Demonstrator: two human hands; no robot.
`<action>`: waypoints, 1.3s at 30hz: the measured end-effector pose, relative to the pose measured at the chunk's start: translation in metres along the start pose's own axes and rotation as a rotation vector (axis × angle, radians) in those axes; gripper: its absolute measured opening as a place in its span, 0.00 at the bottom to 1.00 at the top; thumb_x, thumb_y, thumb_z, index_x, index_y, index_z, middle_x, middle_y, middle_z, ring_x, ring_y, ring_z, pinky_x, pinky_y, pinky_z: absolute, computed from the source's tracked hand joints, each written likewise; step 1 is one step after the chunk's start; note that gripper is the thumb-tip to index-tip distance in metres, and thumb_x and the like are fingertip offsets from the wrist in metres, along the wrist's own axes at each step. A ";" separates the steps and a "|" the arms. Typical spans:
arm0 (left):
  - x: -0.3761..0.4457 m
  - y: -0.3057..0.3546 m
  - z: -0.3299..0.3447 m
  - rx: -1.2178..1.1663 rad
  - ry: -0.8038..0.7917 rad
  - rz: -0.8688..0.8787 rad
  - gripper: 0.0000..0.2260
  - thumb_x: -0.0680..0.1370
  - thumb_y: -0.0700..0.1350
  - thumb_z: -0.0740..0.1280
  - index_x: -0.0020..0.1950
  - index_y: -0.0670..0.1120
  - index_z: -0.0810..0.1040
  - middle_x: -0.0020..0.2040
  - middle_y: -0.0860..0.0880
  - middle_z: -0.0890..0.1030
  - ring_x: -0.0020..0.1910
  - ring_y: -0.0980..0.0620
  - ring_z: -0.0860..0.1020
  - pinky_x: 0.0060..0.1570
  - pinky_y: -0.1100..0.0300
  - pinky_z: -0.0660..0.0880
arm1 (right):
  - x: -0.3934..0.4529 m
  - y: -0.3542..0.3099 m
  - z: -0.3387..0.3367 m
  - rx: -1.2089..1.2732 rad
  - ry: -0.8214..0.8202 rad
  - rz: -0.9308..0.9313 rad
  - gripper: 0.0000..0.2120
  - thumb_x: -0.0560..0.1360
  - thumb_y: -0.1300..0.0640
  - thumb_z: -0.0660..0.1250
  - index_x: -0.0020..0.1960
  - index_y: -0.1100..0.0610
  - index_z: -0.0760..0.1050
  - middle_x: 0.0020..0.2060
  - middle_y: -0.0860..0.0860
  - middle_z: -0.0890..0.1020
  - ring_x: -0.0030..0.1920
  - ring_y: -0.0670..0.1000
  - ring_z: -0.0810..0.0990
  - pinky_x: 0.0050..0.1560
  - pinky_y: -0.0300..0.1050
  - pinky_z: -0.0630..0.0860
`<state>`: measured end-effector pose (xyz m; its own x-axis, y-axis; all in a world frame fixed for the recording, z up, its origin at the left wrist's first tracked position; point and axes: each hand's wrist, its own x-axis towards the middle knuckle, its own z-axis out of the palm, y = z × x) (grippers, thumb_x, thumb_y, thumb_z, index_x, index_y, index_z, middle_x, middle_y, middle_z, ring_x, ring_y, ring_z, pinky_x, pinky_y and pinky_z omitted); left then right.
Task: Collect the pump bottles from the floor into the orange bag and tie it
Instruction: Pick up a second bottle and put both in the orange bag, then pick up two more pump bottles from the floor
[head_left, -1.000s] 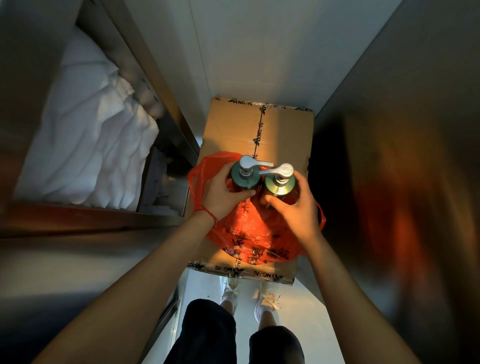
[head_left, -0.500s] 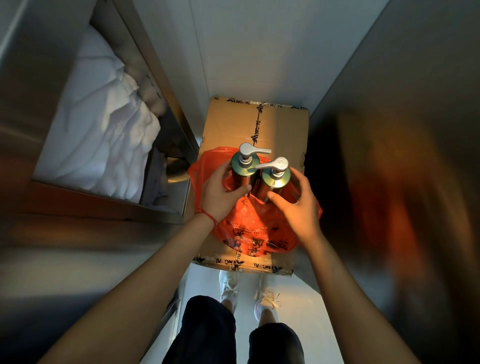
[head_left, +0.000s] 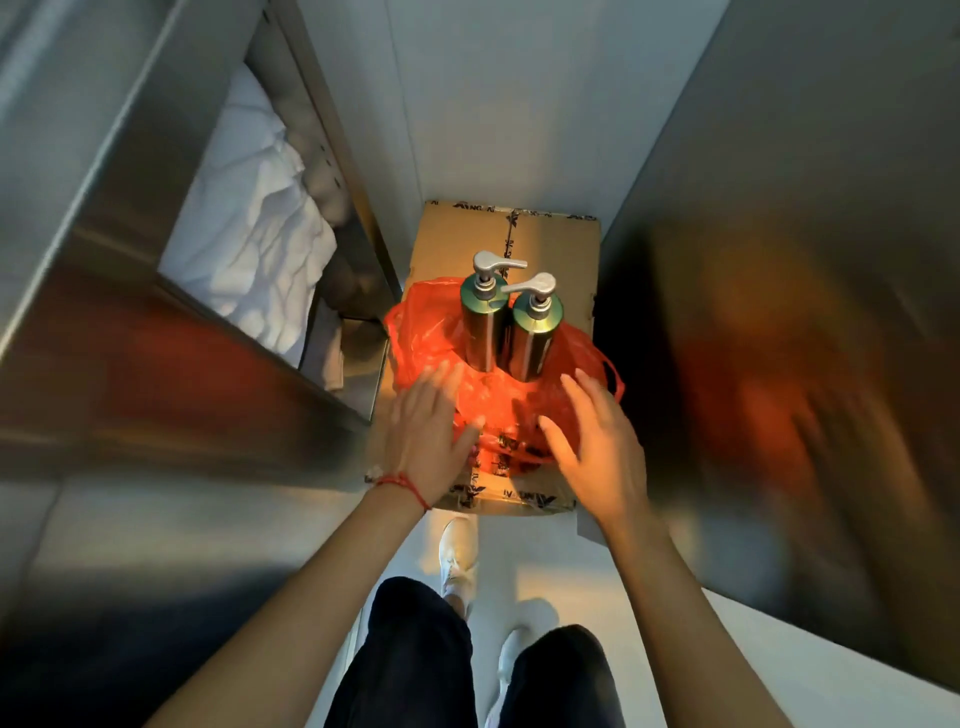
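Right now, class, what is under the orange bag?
A taped cardboard box lies under the orange bag, which holds two upright pump bottles. The bag and both hands cover the box's middle, so nothing there can be seen.

Bases of the two dark green metallic pump bottles (head_left: 511, 332) sunk out of sight in the crumpled orange plastic bag (head_left: 426, 332), near part of that bag covered by the blurred left hand (head_left: 434, 436) and right hand (head_left: 597, 441). Print on the taped brown cardboard box (head_left: 550, 244) too small to read. Steel panel (head_left: 805, 364) at right smeared to an orange-brown blur; white folded linen (head_left: 260, 244) partly hidden by the shelf frame.
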<state>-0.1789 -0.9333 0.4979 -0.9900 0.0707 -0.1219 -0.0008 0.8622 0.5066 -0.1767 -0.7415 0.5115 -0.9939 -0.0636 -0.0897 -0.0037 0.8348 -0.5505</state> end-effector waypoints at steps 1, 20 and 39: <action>-0.011 0.002 0.001 0.050 0.000 0.002 0.28 0.76 0.53 0.61 0.72 0.44 0.56 0.73 0.43 0.61 0.73 0.46 0.55 0.70 0.47 0.51 | -0.011 0.001 -0.002 -0.018 0.003 -0.006 0.25 0.75 0.49 0.63 0.69 0.57 0.65 0.70 0.56 0.68 0.70 0.56 0.66 0.68 0.55 0.66; -0.204 0.101 0.030 0.227 -0.037 0.288 0.26 0.76 0.51 0.62 0.71 0.44 0.61 0.73 0.43 0.63 0.72 0.43 0.58 0.68 0.42 0.57 | -0.257 0.045 -0.058 -0.061 0.094 0.149 0.23 0.75 0.51 0.63 0.68 0.58 0.66 0.69 0.58 0.69 0.69 0.57 0.67 0.68 0.52 0.64; -0.327 0.270 0.090 0.355 -0.387 1.197 0.25 0.67 0.48 0.74 0.61 0.41 0.75 0.62 0.41 0.77 0.61 0.38 0.74 0.55 0.36 0.72 | -0.542 0.073 -0.085 0.002 0.692 0.941 0.25 0.73 0.51 0.67 0.67 0.59 0.68 0.66 0.58 0.73 0.66 0.58 0.71 0.63 0.55 0.68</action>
<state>0.1568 -0.6786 0.5977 -0.2462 0.9690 -0.0213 0.9427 0.2445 0.2269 0.3521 -0.5995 0.5906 -0.4523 0.8918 0.0083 0.7657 0.3931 -0.5090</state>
